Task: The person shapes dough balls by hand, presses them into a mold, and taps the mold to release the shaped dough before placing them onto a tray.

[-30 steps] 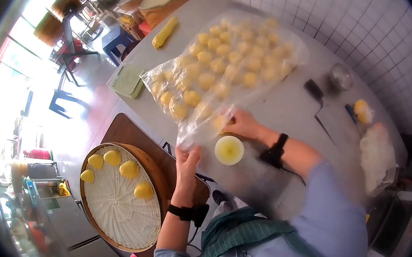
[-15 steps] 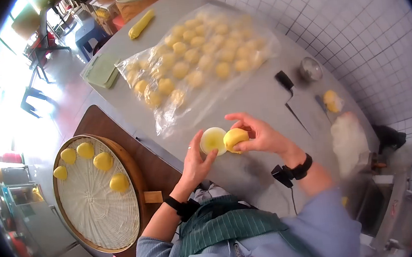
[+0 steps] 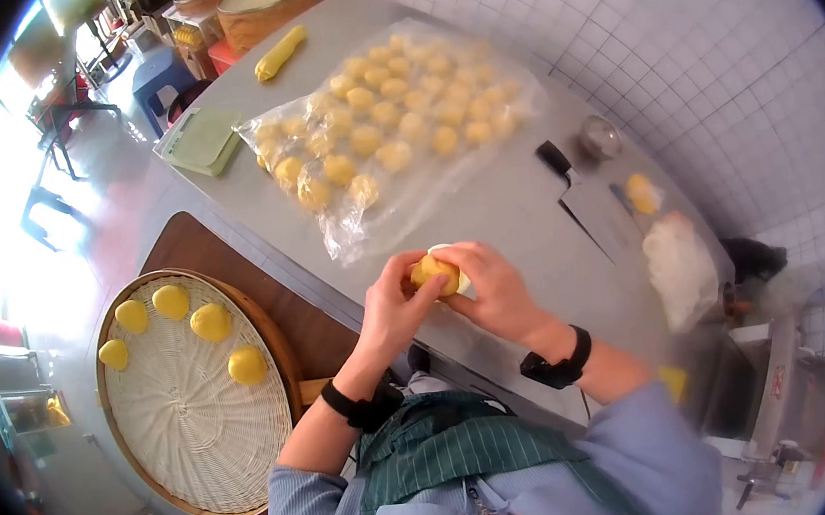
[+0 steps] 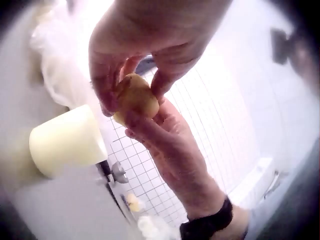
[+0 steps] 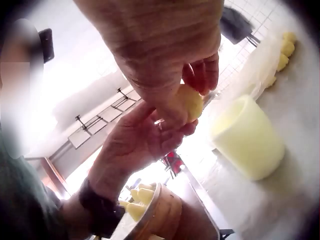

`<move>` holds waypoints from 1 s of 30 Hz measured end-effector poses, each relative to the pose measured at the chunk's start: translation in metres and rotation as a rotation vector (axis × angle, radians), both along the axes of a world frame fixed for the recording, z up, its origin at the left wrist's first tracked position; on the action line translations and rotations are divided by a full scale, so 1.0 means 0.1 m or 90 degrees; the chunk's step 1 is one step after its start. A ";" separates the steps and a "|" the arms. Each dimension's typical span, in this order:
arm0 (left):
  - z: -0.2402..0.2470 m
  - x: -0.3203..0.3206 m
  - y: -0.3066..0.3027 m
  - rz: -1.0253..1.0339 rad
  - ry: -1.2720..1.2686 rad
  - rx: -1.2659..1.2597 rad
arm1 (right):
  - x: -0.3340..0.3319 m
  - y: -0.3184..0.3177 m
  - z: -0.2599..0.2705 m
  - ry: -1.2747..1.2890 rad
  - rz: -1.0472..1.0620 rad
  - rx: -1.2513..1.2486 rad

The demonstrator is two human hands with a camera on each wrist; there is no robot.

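Note:
Fingers of my left hand (image 3: 392, 305) and right hand (image 3: 499, 294) meet around a yellow dough ball (image 3: 435, 273), gripping it from both sides near the table's front edge. Seen from the left wrist, the dough ball (image 4: 137, 97) is pinched between fingertips and thumbs. A pale yellow cup (image 5: 252, 145) stands upright on the table just beyond the hands; in the head view they mostly hide it. Farther back, several dough balls (image 3: 365, 141) lie under a clear plastic sheet (image 3: 360, 233).
To the left, a round woven tray (image 3: 188, 422) carries several shaped dough pieces (image 3: 247, 365). A yellow dough log (image 3: 280, 53) and a green board (image 3: 204, 141) lie toward the far left. On the right are a dark-handled cleaver (image 3: 571, 190), a metal bowl (image 3: 601, 137) and a white plastic bag (image 3: 680, 270).
The right hand drew a dough ball from beneath the plastic and brought it toward me. The left hand let go of the plastic edge and joined in on the ball.

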State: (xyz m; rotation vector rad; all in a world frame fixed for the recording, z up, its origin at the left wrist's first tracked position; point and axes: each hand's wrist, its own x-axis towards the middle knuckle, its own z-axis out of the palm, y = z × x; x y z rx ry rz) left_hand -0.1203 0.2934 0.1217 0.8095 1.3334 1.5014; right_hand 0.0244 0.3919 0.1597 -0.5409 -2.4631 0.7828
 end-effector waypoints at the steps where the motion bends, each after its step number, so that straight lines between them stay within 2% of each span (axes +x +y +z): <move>1: 0.08 0.01 0.03 -0.011 0.157 -0.044 | 0.01 -0.03 -0.05 -0.004 -0.005 0.001; 2: 0.13 0.01 0.04 -0.021 0.315 -0.085 | 0.01 -0.03 -0.13 -0.014 -0.034 0.017; 4: 0.00 0.04 0.05 0.006 0.288 -0.052 | 0.03 -0.05 -0.20 -0.028 -0.067 0.037; 6: -0.16 0.05 0.06 0.036 0.259 -0.021 | 0.04 -0.05 -0.25 -0.068 -0.176 -0.007; 8: -0.32 0.00 0.00 0.105 0.213 0.043 | 0.08 0.02 -0.49 -0.069 -0.197 0.012; 11: -0.40 -0.07 -0.07 0.129 0.220 -0.005 | 0.11 0.04 -0.79 -0.052 -0.231 0.009; 12: -0.44 -0.09 -0.06 0.100 0.209 -0.011 | 0.08 0.01 -0.80 -0.036 -0.249 -0.015; 13: -0.47 -0.07 -0.07 0.099 0.210 -0.013 | 0.07 -0.01 -0.80 -0.036 -0.250 -0.017; 15: -0.49 -0.01 -0.04 0.072 0.339 0.024 | 0.06 -0.03 -0.73 -0.019 -0.206 -0.077; 19: -0.48 0.03 -0.02 0.070 0.399 0.006 | 0.09 -0.08 -0.55 0.061 -0.246 -0.037; 21: -0.47 0.08 0.00 0.082 0.394 0.018 | 0.16 -0.01 -0.57 -0.021 -0.247 0.040; 23: -0.42 0.14 0.07 0.090 0.390 0.036 | 0.16 0.08 -0.63 -0.032 -0.236 0.069; 25: -0.30 0.19 0.13 0.150 0.341 -0.044 | 0.10 0.13 -0.65 -0.044 -0.232 0.090; 28: -0.44 0.20 0.20 0.185 0.578 0.008 | 0.11 0.15 -0.69 -0.059 -0.200 0.041; 29: -0.44 0.16 0.22 0.136 0.608 -0.039 | 0.17 0.15 -0.72 -0.051 -0.194 0.030; 30: -0.41 0.11 0.23 0.110 0.603 0.007 | 0.23 0.11 -0.72 0.021 -0.210 0.016</move>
